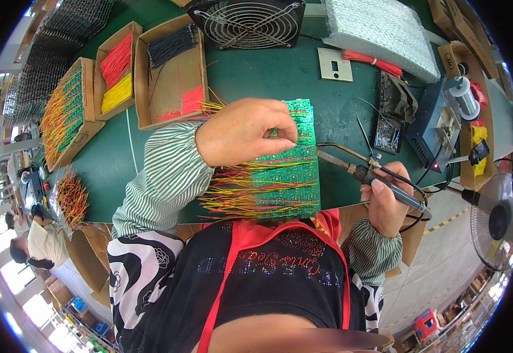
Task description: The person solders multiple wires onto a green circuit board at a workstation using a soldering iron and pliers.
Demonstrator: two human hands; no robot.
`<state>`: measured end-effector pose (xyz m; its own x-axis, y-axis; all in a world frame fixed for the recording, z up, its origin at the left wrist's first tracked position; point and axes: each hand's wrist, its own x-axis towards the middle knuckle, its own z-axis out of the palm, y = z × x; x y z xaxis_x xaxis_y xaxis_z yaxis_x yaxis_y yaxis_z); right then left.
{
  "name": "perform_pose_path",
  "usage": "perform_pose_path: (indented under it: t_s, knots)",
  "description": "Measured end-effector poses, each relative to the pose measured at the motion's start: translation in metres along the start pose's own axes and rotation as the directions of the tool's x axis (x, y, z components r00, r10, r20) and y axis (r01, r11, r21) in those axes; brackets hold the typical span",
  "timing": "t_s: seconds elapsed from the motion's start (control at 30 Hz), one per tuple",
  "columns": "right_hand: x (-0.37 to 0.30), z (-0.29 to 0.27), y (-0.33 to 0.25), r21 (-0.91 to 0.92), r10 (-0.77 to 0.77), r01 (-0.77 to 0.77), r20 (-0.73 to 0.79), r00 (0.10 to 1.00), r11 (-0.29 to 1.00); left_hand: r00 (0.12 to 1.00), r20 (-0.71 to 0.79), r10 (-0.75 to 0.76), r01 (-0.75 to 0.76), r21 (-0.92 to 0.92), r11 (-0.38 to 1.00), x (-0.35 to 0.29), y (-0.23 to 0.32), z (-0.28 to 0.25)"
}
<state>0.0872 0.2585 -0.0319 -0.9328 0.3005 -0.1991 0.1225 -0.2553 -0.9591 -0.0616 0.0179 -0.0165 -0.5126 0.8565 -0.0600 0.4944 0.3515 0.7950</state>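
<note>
A green circuit board panel (294, 176) lies on the bench in front of me, with rows of red, yellow and black wires (233, 191) sticking out to its left. Over the panel's upper part, my left hand (250, 132) pinches the end of a thin wire between thumb and forefinger. My right hand (389, 197) is wrapped around the handle of a soldering iron (392, 187), to the panel's right. A thin curved metal tube (344, 148) is clamped along the iron. The iron's tip points left, close to the left fingertips; whether it touches a joint is too small to tell.
Cardboard trays of cut wires (171, 73) and wired boards (65, 115) stand at the left. A black fan (250, 23) and bubble-wrapped stack (380, 35) are at the back. On the right are a blue soldering station (430, 126), a black tray (389, 132) and a standing fan (497, 220).
</note>
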Motion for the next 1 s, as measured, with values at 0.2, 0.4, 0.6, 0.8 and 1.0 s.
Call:
perform_pose_path:
  t_s: [0.2, 0.4, 0.6, 0.8, 1.0]
  knots:
    - [0.000, 0.000, -0.001, 0.007, 0.015, -0.015, -0.030, 0.999, 1.000, 0.999, -0.033, 0.012, -0.011, 0.008, 1.000, 0.002, 0.004, 0.006]
    - [0.001, -0.003, -0.001, 0.019, 0.019, -0.019, -0.024, 1.000, 1.000, 0.994, -0.058, 0.097, -0.092, 0.081, 0.992, 0.002, -0.008, 0.015]
    - [0.001, -0.004, -0.001, 0.018, 0.015, -0.014, -0.033, 0.999, 1.000, 0.997, -0.081, -0.005, 0.010, 0.060, 0.998, 0.002, 0.003, 0.012]
    - [-0.004, -0.004, -0.005, -0.016, 0.012, -0.014, -0.079, 0.997, 1.000, 0.989, -0.142, 0.037, 0.005, 0.281, 0.960, -0.006, 0.001, 0.013]
    - [-0.012, -0.008, -0.010, -0.173, -0.044, 0.034, -0.057, 0.997, 0.984, 0.988, -0.099, 0.122, -0.057, 0.500, 0.864, -0.001, 0.006, 0.015]
